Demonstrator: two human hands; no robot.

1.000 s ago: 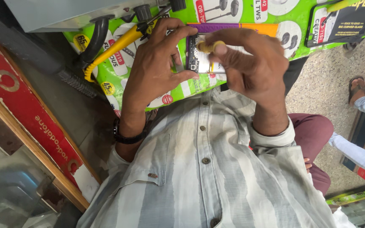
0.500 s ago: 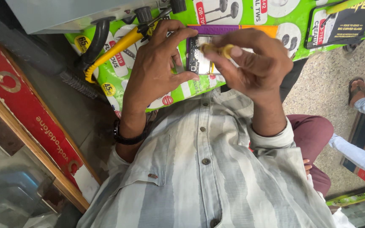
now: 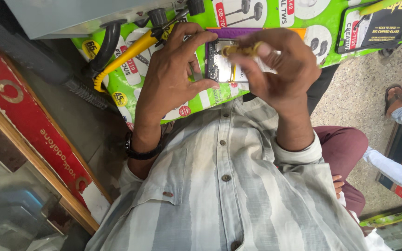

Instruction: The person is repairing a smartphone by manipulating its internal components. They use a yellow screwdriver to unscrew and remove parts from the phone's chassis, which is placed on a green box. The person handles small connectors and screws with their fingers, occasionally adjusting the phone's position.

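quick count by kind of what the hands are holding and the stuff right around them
opened phone with its insides showing, held by left hand: 1
small yellow tool pinched in right hand: 1
yellow coiled cable: 1
black hose: 1
green printed mat: 1
black wristwatch: 1
total: 6

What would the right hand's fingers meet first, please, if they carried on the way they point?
Probably the opened phone, whose exposed back lies just beyond the right hand and its small yellow tool; depth is unclear.
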